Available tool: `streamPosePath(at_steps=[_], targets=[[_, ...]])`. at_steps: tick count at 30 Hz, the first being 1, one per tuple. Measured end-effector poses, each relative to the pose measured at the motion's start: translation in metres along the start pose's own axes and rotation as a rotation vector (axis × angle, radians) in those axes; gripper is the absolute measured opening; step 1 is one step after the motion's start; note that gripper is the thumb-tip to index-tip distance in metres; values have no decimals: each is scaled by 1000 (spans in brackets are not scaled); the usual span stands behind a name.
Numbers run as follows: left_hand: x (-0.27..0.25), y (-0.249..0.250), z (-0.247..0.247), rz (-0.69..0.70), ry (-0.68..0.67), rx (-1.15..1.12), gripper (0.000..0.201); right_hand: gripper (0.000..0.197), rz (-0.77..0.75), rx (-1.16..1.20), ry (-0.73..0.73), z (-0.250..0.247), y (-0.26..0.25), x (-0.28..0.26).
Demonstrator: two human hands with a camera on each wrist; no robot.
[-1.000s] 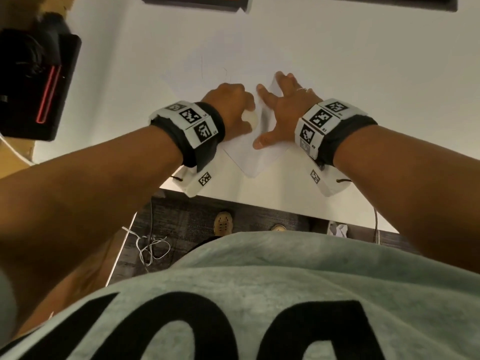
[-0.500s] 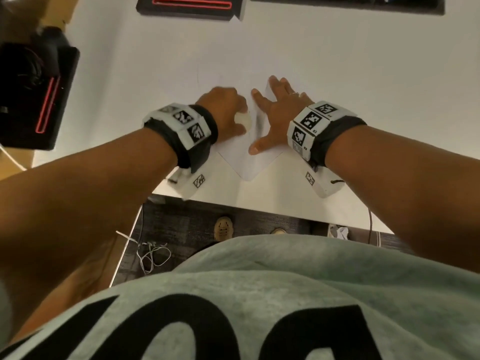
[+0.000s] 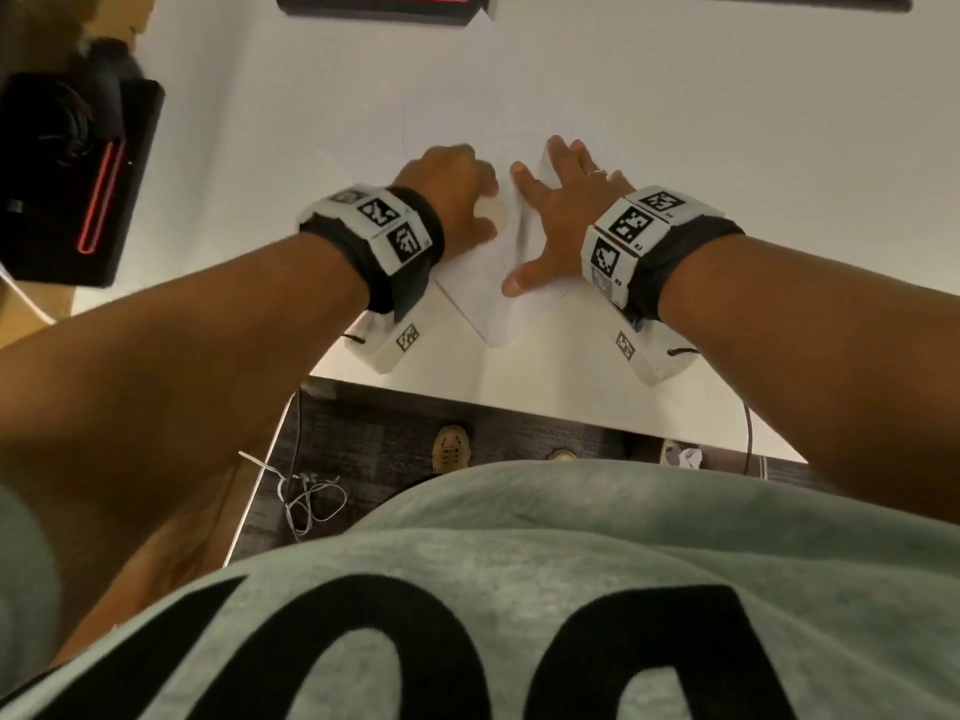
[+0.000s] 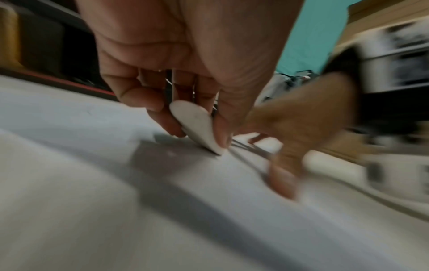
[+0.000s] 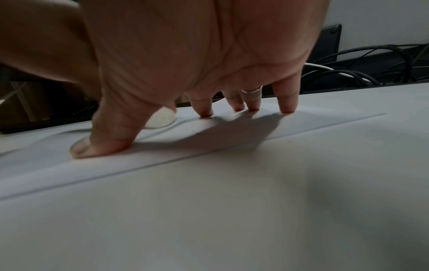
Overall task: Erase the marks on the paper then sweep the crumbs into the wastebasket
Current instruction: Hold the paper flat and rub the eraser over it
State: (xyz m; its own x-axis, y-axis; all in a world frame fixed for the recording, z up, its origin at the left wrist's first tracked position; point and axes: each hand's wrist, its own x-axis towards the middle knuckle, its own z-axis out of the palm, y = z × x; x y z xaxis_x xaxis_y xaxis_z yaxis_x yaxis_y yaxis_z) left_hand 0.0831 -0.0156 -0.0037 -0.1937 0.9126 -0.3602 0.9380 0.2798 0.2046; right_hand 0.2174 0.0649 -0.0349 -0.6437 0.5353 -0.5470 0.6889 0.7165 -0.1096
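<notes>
A white sheet of paper (image 3: 493, 304) lies cornerwise on the white table (image 3: 675, 122). My left hand (image 3: 452, 194) pinches a white eraser (image 4: 196, 124) between thumb and fingers, its lower tip touching the paper (image 4: 92, 128). In the head view the eraser (image 3: 493, 218) peeks out by my thumb. My right hand (image 3: 561, 215) is spread flat, its fingertips (image 5: 205, 111) and thumb pressing the paper (image 5: 209, 132) down just right of the eraser (image 5: 160, 119). Faint pencil lines show on the paper near the eraser tip. No wastebasket or crumbs can be made out.
A black device with a red strip (image 3: 78, 189) sits at the left edge, another (image 3: 374, 5) at the far edge. Black cables (image 5: 371, 60) run behind the table. The table's near edge (image 3: 519, 407) is close to my body, with dark floor below.
Both hands stay on the paper. The left hand with the eraser has shifted slightly back and forth beside the right hand; the right hand keeps pressing in the same spot.
</notes>
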Motion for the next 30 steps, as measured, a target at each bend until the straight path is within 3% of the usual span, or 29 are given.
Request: streamPosePath(at_steps=[5, 10, 14, 19, 23, 28, 30], targets=[[-9, -1, 11, 43, -67, 17, 46, 133, 1, -7, -4, 0, 0, 2], [6, 1, -4, -4, 16, 3, 47, 135, -3, -1, -4, 1, 2, 2], [-9, 0, 10, 66, -79, 27, 47, 137, -8, -4, 18, 3, 2, 3], [5, 0, -3, 0, 16, -10, 47, 135, -2, 4, 15, 3, 3, 2], [-7, -2, 9, 55, -72, -8, 47, 136, -6, -4, 18, 3, 4, 4], [1, 1, 1, 30, -6, -14, 46, 137, 12, 1, 9, 2, 3, 4], [-4, 1, 4, 59, -64, -6, 46, 138, 20, -2, 14, 1, 2, 4]])
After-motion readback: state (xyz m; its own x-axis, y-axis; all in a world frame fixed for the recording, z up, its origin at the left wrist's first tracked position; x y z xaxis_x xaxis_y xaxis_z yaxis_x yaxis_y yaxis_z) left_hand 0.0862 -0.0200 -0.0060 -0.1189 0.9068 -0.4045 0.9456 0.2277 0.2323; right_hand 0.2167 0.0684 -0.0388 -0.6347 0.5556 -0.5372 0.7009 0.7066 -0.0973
